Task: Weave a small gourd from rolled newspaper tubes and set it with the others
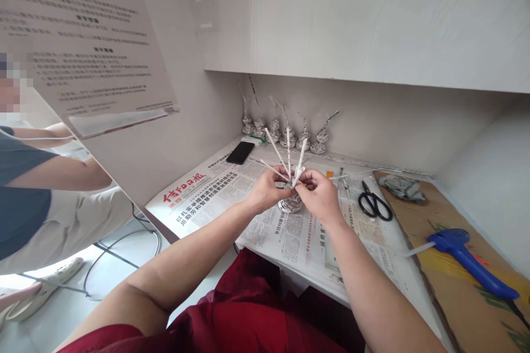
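Between my two hands, just above the newspaper, is a small woven newspaper gourd with several rolled paper strips fanning upward from its top. My left hand pinches the top of the weave from the left side, fingertips at the base of the strips. From the right, my right hand grips a thick white paper strip close to where it leaves the weave. Both hands' fingers are closed, and they partly hide the upper rim of the piece.
Several finished woven gourds line the back wall. A black phone lies left. Black scissors, a cardboard sheet, a blue glue gun and a crumpled cloth are right. Beyond the partition sits another person.
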